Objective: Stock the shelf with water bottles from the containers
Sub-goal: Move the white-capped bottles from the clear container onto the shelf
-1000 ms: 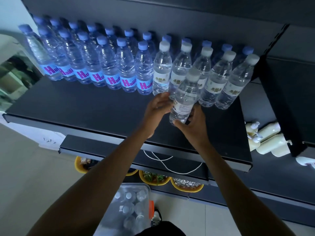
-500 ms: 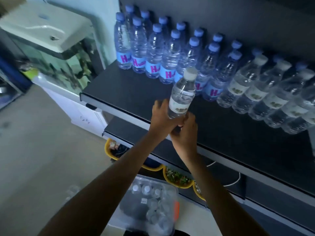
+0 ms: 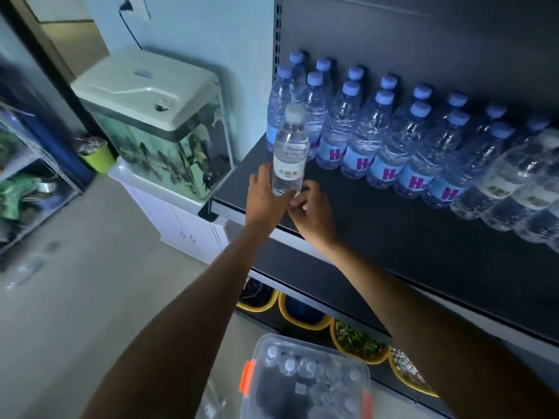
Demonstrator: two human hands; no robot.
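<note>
Both hands, left (image 3: 266, 201) and right (image 3: 314, 211), round bottle (image 3: 290, 158) by shelf (image 3: 363, 225) corner.

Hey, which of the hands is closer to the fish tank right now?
Left. The left hand grips the white-capped bottle on the side facing the fish tank; the right hand holds the bottle's base on the far side.
</note>
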